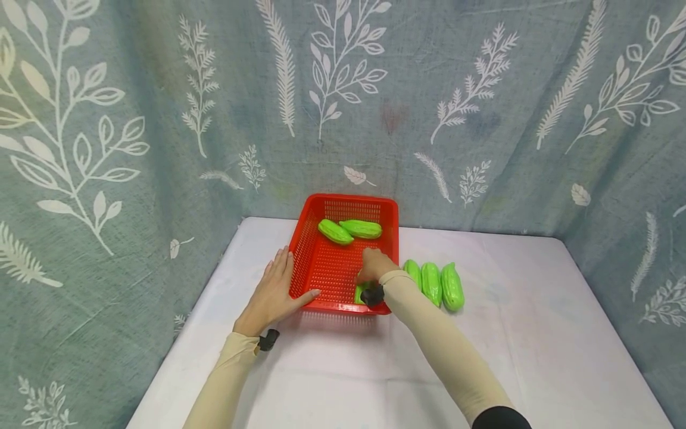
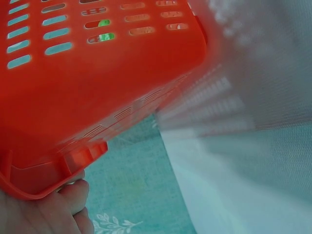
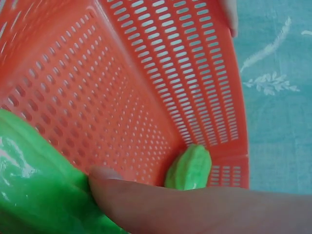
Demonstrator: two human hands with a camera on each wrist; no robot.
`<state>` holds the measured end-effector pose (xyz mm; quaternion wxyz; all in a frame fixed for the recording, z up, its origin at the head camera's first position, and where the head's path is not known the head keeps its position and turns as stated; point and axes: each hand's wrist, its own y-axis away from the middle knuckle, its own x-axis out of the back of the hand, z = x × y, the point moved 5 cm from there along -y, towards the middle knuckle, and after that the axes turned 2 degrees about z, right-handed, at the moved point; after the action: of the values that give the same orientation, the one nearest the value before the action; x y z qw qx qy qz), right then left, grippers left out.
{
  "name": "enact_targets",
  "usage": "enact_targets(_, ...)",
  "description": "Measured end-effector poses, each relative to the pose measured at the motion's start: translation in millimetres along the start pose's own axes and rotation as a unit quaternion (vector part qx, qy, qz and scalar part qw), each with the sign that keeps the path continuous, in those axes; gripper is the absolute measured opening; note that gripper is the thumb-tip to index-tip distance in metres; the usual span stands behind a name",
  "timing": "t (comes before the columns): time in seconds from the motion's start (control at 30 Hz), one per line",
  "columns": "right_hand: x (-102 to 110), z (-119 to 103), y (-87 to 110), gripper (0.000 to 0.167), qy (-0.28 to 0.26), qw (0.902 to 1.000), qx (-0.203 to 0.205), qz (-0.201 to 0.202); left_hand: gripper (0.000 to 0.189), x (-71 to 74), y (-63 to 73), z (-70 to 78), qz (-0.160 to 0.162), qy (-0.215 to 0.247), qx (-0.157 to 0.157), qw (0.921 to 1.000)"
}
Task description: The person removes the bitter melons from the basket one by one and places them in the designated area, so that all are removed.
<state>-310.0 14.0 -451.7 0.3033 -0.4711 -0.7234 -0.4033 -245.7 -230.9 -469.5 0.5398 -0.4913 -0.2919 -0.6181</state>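
Observation:
A red perforated plastic basket (image 1: 327,280) stands near the table's far edge. My left hand (image 1: 272,295) rests against its left side at the near corner, fingers straight and thumb over the front rim. In the left wrist view, fingers (image 2: 75,195) touch the basket's rim. Inside the basket, my right hand (image 1: 377,265) holds a shiny green bitter gourd (image 3: 36,180) at the near right corner; the thumb (image 3: 109,187) presses on it, while the other fingers are hidden. Two more bitter gourds (image 1: 360,229) lie at the basket's far end.
To the basket's right, three bitter gourds (image 1: 452,287) lie side by side on the white-covered table (image 1: 536,333); the right forearm partly covers them. A grey-green curtain (image 1: 348,155) with white leaf prints hangs behind the table and at both sides.

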Motion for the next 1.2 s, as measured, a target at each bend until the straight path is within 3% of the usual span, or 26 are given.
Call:
enact_targets(0.23,-2.3,3.0,-0.9,0.045,-0.020,0.9996,-0.016,-0.011,0.123,-0.9,-0.3,-1.0,-0.003,0.003,0.004,1.0000)
enact_targets(0.8,2.5,0.8,-3.1,0.027,-0.043,0.9985,0.028,0.018,0.122,0.6,1.8,0.7,-0.003,0.004,0.005,1.0000)
enact_targets(1.1,3.4,4.8,-6.6,0.025,-0.078,0.9963,0.034,0.014,0.122,0.6,0.6,0.4,-0.002,0.002,0.005,1.0000)
enact_targets(1.2,4.5,5.8,-6.2,0.032,-0.099,0.9945,0.035,0.013,0.122,0.3,0.6,0.4,-0.004,0.005,0.007,1.0000)
